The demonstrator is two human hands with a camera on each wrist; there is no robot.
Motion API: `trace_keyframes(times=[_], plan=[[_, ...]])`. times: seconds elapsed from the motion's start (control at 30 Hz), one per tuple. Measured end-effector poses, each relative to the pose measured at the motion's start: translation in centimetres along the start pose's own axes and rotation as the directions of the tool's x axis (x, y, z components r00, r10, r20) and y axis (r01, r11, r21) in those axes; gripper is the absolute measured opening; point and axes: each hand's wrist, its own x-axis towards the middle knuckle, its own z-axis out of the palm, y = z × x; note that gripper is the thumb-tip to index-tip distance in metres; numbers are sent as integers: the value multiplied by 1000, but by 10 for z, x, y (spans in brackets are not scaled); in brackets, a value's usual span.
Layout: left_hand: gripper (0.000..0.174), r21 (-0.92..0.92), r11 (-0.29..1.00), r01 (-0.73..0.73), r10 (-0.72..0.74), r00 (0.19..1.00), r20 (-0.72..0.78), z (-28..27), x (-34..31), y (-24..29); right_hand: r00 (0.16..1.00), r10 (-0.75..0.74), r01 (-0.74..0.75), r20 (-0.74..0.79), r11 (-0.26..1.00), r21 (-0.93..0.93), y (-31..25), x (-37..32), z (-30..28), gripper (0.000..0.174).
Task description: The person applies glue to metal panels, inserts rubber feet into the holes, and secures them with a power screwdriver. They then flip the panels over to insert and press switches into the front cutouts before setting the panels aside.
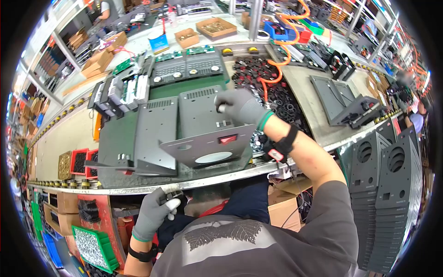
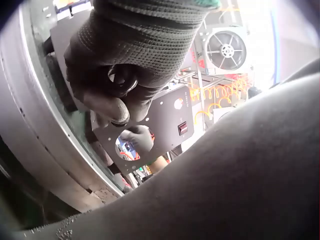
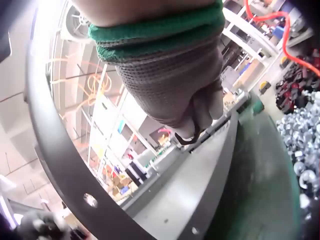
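Note:
My gloved right hand (image 1: 240,106) is over a grey bent-metal chassis (image 1: 196,117), behind its upright panel (image 1: 205,144). That panel has a round cut-out and a red rocker switch (image 1: 227,139). In the right wrist view, its fingertips pinch a small dark curved piece (image 3: 189,141), like part of a black ring. Low by the bench's front edge is my gloved left hand (image 1: 157,210), fingers curled. Its wrist view shows a black plastic ring (image 2: 130,89) held among them. A second chassis (image 1: 157,120) lies to the left.
Black rings (image 1: 288,111) and dark red parts (image 1: 254,74) fill bins on the right. An orange coiled hose (image 1: 279,69) hangs above them. Grey units with circuit boards (image 1: 184,67) stand behind. Stacked dark panels (image 1: 392,184) rise at the right, and red trays (image 1: 79,161) sit left.

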Motion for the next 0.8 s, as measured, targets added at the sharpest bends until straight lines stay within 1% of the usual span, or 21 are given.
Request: trace_keyframes(times=[0.03,0.07,0.1,0.17,0.2,0.23,0.27,0.3,0.33,0.37,0.43,0.47,0.5,0.53,0.57,0.6,0.63,0.7,0.73,0.77,0.8], plan=[[36,16,999,-49,51,993,-105,-3,-6,1,998,-25,29,61,998,-56,1,5,15,18],[38,-31,991,-130,123,978,-171,-9,-9,-5,997,-44,47,63,997,-54,11,8,26,18],[38,-33,990,-138,129,974,-186,-14,-17,-8,996,-71,75,63,995,-72,26,8,35,18],[42,39,953,-300,287,854,-434,-27,-29,-6,994,-97,102,52,989,-106,28,19,34,18],[42,31,952,-303,277,819,-503,-36,-34,-9,997,60,-55,-43,994,96,26,20,23,18],[42,0,954,-300,256,815,-520,-43,-39,-6,965,239,-196,-110,932,304,24,16,9,18],[42,24,948,-316,277,788,-550,-49,-40,-7,900,436,-398,-1,822,408,8,14,-16,20],[42,47,942,-334,298,758,-581,-53,-40,-10,894,447,-384,17,746,544,12,9,-28,19],[42,103,934,-342,333,731,-596,-56,-39,-12,865,502,-415,-5,721,555,10,-1,-39,20],[42,58,946,-319,287,742,-606,-56,-41,-7,835,549,-441,-23,694,570,3,-9,-50,20],[45,-41,939,-343,234,718,-655,-50,-44,9,787,614,-469,-55,654,594,-10,-23,-63,24],[45,-49,936,-349,233,716,-657,-54,-43,9,789,612,-442,-47,619,649,-15,-30,-69,25],[44,-13,923,-384,280,696,-661,-59,-41,9,793,608,-413,-39,584,699,-21,-33,-75,27],[44,21,908,-418,325,674,-664,-64,-41,7,810,585,-351,-39,538,767,-30,-33,-80,28],[44,11,905,-426,323,669,-669,-71,-36,1,827,560,-287,-40,483,827,-42,-33,-86,29],[42,36,857,-514,400,621,-675,-78,-28,-9,870,493,-245,-6,442,863,-60,-31,-95,28],[41,65,801,-595,472,562,-679,-83,-25,-14,876,483,-243,-6,451,859,-75,-26,-100,28],[42,24,772,-635,474,551,-687,-82,-24,-10,899,433,-258,64,407,876,-105,-15,-107,28],[42,97,722,-685,545,477,-690,-82,-17,-15,923,369,-259,110,385,886,-123,-9,-110,27],[42,174,667,-724,608,394,-689,-83,-12,-19,939,311,-277,148,425,862,-140,-2,-113,28],[43,233,601,-764,685,344,-642,-82,-9,-15,944,282,-290,169,473,832,-159,4,-114,30]])
